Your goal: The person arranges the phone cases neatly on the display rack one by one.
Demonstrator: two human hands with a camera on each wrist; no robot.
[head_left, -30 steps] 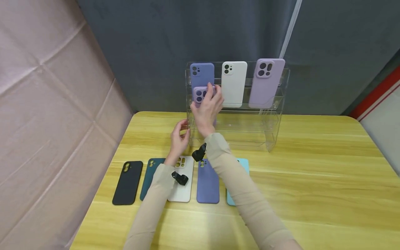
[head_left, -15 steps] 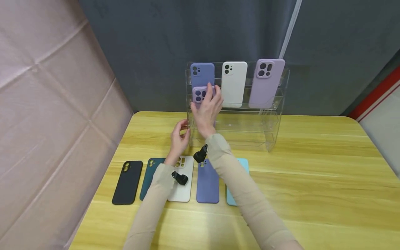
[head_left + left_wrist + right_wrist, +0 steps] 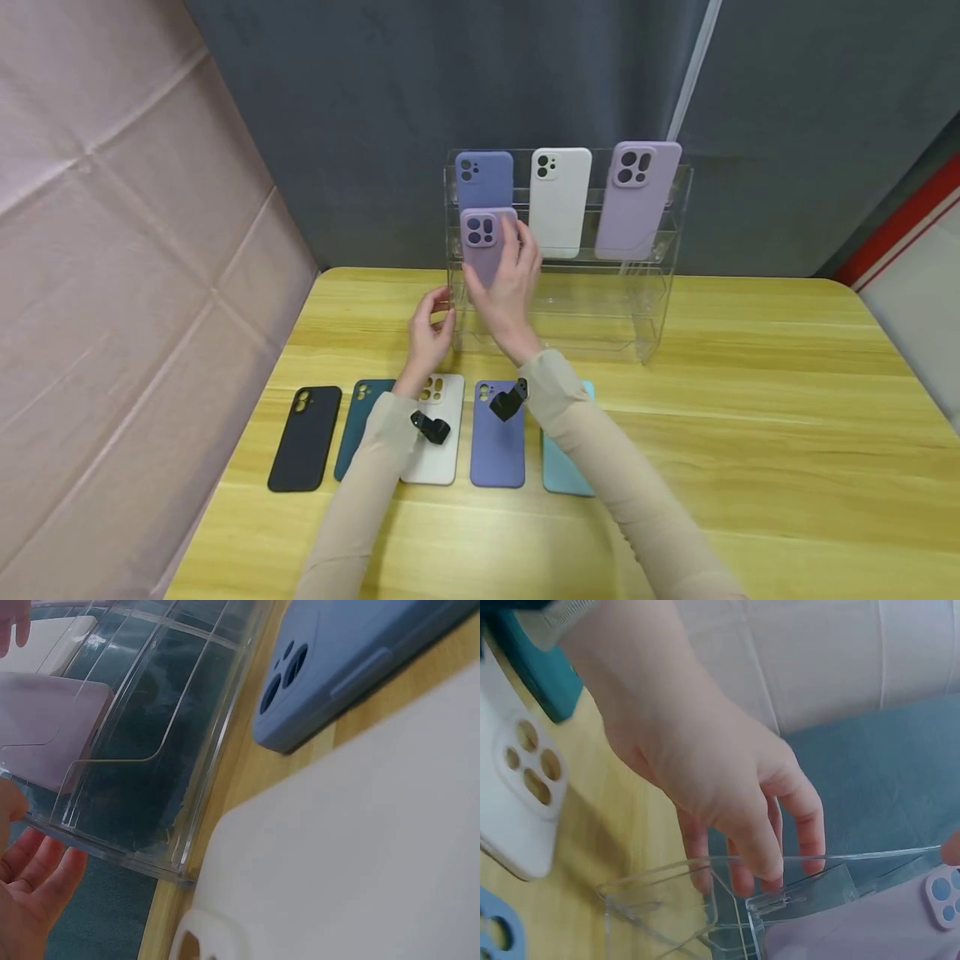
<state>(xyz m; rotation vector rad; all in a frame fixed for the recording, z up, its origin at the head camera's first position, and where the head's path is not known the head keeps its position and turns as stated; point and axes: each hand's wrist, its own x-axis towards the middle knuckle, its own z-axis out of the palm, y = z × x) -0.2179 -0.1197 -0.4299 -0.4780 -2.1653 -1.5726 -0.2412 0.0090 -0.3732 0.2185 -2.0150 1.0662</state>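
A light purple phone case (image 3: 486,260) leans in the lower left tier of a clear acrylic display stand (image 3: 585,302). My right hand (image 3: 510,287) is at this case, its loosely bent fingers by the case's upper right side and its thumb near the left edge; whether they touch is unclear. My left hand (image 3: 429,340) holds the stand's left side panel, thumb in front and fingers behind, as the right wrist view shows. The top tier bears a blue phone case (image 3: 497,185), a white phone case (image 3: 561,217) and a larger purple phone case (image 3: 637,217).
Several cases lie in a row on the wooden table (image 3: 750,433): a black case (image 3: 305,442), a dark teal case (image 3: 358,429), a white case (image 3: 446,458), a violet-blue case (image 3: 498,454) and a turquoise case (image 3: 564,471). A grey curtain (image 3: 360,125) hangs behind.
My right hand has shifted down and right from the purple case, uncovering more of it. The case stays leaning in the stand. My left hand has not moved.
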